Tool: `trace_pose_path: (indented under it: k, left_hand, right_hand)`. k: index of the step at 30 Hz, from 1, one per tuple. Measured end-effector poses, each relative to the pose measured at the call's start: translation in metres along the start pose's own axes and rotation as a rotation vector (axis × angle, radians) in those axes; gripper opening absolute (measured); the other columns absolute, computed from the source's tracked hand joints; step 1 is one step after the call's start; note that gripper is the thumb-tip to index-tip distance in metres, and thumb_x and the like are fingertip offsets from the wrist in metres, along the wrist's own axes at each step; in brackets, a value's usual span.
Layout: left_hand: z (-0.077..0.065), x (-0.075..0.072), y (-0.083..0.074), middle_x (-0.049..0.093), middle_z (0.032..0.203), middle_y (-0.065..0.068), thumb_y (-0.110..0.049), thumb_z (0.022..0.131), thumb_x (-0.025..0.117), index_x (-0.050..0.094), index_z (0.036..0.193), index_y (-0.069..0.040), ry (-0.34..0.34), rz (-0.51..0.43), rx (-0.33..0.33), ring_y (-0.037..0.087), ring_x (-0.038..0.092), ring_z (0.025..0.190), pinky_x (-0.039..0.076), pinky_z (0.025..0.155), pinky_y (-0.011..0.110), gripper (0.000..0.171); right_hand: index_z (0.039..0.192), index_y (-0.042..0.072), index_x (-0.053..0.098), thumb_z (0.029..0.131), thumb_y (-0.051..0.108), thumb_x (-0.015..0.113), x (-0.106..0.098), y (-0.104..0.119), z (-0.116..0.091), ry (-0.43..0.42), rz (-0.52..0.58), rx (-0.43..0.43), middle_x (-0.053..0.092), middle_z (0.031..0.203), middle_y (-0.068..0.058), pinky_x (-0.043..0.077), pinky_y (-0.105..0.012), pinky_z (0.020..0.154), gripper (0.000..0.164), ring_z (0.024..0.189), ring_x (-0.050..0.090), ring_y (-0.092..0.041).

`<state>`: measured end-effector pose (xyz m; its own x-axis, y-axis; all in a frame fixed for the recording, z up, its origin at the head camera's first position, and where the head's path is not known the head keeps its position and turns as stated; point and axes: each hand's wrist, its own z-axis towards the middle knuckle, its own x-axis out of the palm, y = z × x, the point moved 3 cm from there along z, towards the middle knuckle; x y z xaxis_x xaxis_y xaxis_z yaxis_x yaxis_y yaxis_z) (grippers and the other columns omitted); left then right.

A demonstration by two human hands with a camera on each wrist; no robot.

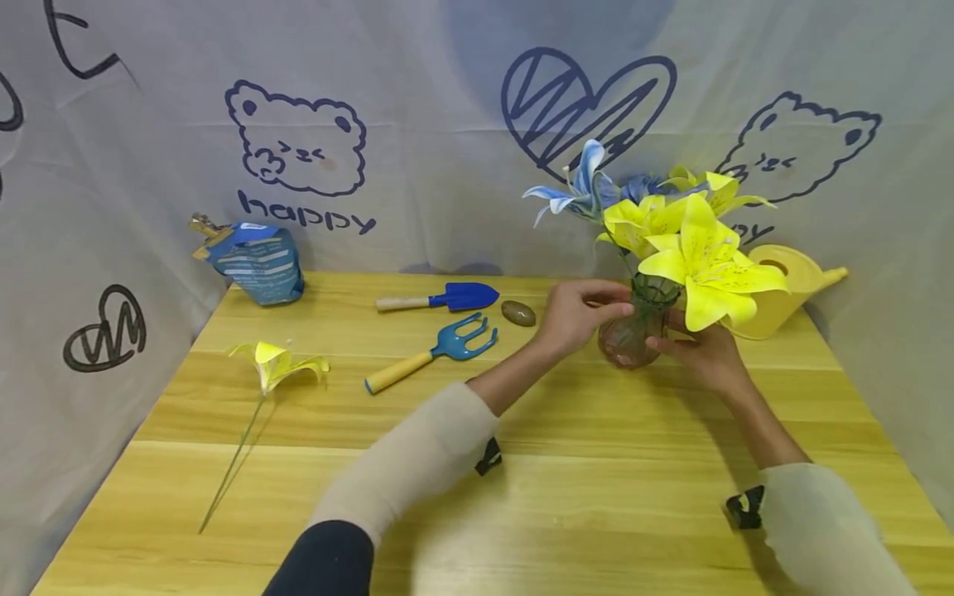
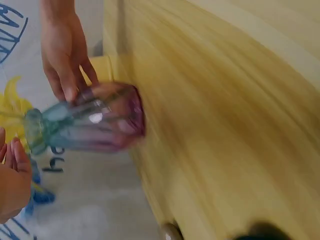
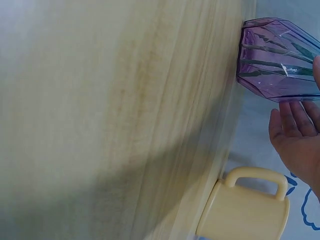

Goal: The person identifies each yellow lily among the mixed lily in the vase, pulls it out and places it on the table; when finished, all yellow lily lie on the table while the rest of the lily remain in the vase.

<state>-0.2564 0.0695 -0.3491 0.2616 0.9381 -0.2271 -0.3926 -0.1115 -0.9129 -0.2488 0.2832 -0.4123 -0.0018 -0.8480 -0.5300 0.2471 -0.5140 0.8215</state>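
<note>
A faceted glass vase (image 1: 628,341), pink below and greenish at the neck, stands upright at the table's back right. It holds yellow lilies (image 1: 704,261) and blue flowers (image 1: 574,194); green stems show through the glass in the right wrist view. My right hand (image 1: 704,356) holds the vase from the right, thumb in front and fingers behind; the right wrist view shows those fingers (image 3: 295,122) against its side. At the neck, my left hand (image 1: 577,314) reaches in from the left, fingertips right at the rim, with thumb and forefinger extended apart.
Behind the vase sits a yellow watering can (image 1: 786,285). Left of my hands lie a brown stone (image 1: 517,313), a blue trowel (image 1: 447,297) and a blue hand fork (image 1: 440,348). A single yellow lily (image 1: 261,397) and a blue bag (image 1: 261,263) are farther left.
</note>
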Motion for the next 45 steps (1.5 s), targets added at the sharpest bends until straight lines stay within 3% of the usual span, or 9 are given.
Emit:
trace_pose_path:
  k: [5,10,18,21,24,29,34,42,45]
  left_hand:
    - [0.016,0.027,-0.008,0.067,0.084,-0.002,-0.019,0.077,0.068,0.069,0.096,-0.009,-0.064,0.168,0.096,0.003,0.051,0.054,0.040,0.047,0.014,0.022]
    - [0.022,0.044,-0.009,0.065,0.070,-0.010,-0.029,0.078,0.067,0.071,0.093,-0.019,-0.116,0.354,0.077,0.005,0.040,0.040,0.032,0.036,0.018,0.018]
    - [0.025,0.058,-0.006,0.065,0.083,-0.016,-0.033,0.078,0.066,0.071,0.088,-0.026,-0.162,0.447,-0.011,-0.001,0.045,0.048,0.031,0.039,0.014,0.014]
    - [0.024,0.057,-0.009,0.066,0.085,-0.015,-0.032,0.077,0.067,0.072,0.087,-0.025,-0.194,0.470,0.027,-0.003,0.051,0.056,0.034,0.045,0.009,0.013]
    - [0.021,0.053,-0.016,0.066,0.074,-0.012,-0.028,0.078,0.067,0.073,0.078,-0.020,-0.224,0.476,0.116,-0.002,0.052,0.065,0.035,0.056,0.007,0.009]
    - [0.017,0.047,-0.034,0.065,0.069,-0.003,-0.019,0.080,0.066,0.072,0.072,-0.012,-0.226,0.375,0.311,0.003,0.053,0.063,0.036,0.060,0.007,0.013]
    - [0.010,0.039,-0.060,0.066,0.072,0.004,-0.012,0.083,0.061,0.070,0.078,-0.004,-0.198,0.244,0.403,0.001,0.056,0.056,0.040,0.056,0.006,0.013]
    - [-0.021,-0.001,-0.098,0.061,0.063,0.012,0.004,0.078,0.060,0.059,0.061,0.003,-0.256,0.017,0.605,0.009,0.053,0.055,0.042,0.056,0.013,0.016]
    - [-0.036,-0.023,-0.100,0.060,0.068,0.019,0.008,0.076,0.057,0.057,0.065,0.011,-0.235,-0.148,0.605,0.014,0.054,0.060,0.045,0.058,0.021,0.011]
  right_hand:
    - [0.124,0.011,0.050,0.079,0.028,0.066,0.000,0.005,-0.001,0.033,0.001,0.044,0.050,0.123,-0.013,0.044,-0.043,0.083,0.051,0.112,0.046,-0.030]
    - [0.125,0.009,0.048,0.079,0.026,0.066,-0.001,0.015,-0.004,0.046,0.024,0.057,0.051,0.121,-0.014,0.043,-0.043,0.084,0.052,0.113,0.046,-0.028]
    - [0.127,0.012,0.046,0.081,0.025,0.064,-0.001,0.001,-0.005,0.040,0.002,0.032,0.048,0.123,-0.012,0.045,-0.039,0.082,0.051,0.112,0.045,-0.028]
    - [0.127,0.013,0.046,0.081,0.023,0.063,-0.001,0.002,-0.006,0.049,-0.016,0.011,0.046,0.126,-0.011,0.045,-0.042,0.082,0.050,0.113,0.044,-0.029]
    - [0.122,0.011,0.048,0.080,0.017,0.065,-0.001,0.010,-0.006,0.035,-0.022,-0.044,0.050,0.117,-0.009,0.046,-0.033,0.078,0.045,0.105,0.048,-0.023]
    - [0.120,0.005,0.044,0.077,-0.003,0.064,0.000,0.028,-0.007,0.039,0.111,-0.191,0.052,0.106,-0.001,0.044,-0.016,0.073,0.049,0.090,0.052,-0.007]
    - [0.132,0.006,0.036,0.072,-0.015,0.062,0.000,0.026,-0.006,0.049,0.224,-0.254,0.049,0.120,-0.002,0.046,-0.021,0.078,0.069,0.101,0.054,-0.007]
    - [0.106,-0.011,0.049,0.083,0.002,0.057,-0.004,0.005,-0.008,-0.065,-0.172,-0.212,0.052,0.094,-0.023,0.039,-0.019,0.078,0.027,0.087,0.050,-0.016]
    - [0.100,-0.007,0.055,0.087,0.011,0.054,-0.004,0.005,-0.008,-0.066,-0.179,-0.162,0.055,0.084,-0.020,0.044,-0.020,0.067,0.022,0.074,0.053,-0.013]
